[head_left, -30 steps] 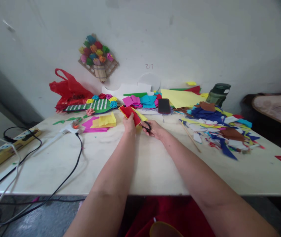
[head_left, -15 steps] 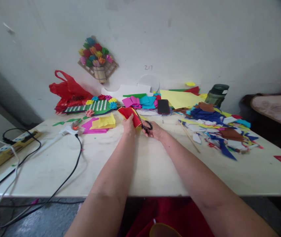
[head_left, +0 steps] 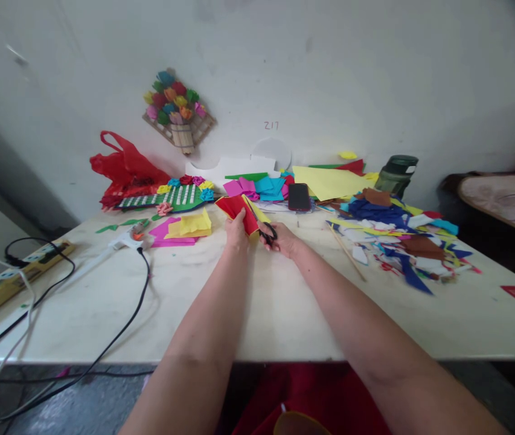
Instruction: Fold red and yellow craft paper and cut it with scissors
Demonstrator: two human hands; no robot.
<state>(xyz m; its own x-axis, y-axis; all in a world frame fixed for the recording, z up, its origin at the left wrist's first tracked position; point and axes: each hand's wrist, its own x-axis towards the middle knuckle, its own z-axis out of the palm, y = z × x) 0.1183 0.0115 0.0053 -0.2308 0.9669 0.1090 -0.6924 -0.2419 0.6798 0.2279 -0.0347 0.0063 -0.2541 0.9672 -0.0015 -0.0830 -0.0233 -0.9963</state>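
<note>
My left hand (head_left: 237, 229) is closed on red paper (head_left: 235, 208) with yellow edges, its thumb lying on top. In my right hand (head_left: 283, 240) is a pair of black-handled scissors (head_left: 268, 233), the fingers at its loops. The scissor blades lie along the right edge of the red paper, with a strip of yellow paper (head_left: 258, 210) just beyond them. Left of my hands, yellow sheets (head_left: 189, 225) lie over pink sheets (head_left: 162, 232) on the table (head_left: 293, 302).
A phone (head_left: 299, 197) lies behind my hands. At right are a heap of paper scraps (head_left: 413, 241), a wooden stick (head_left: 346, 251) and a dark green bottle (head_left: 396, 175). A glue gun (head_left: 128, 238), cords and a power strip (head_left: 35, 269) lie at left.
The yellow strip along the paper's right edge stands further away from the red sheet at the scissor blades. Both hands keep nearly the same place.
</note>
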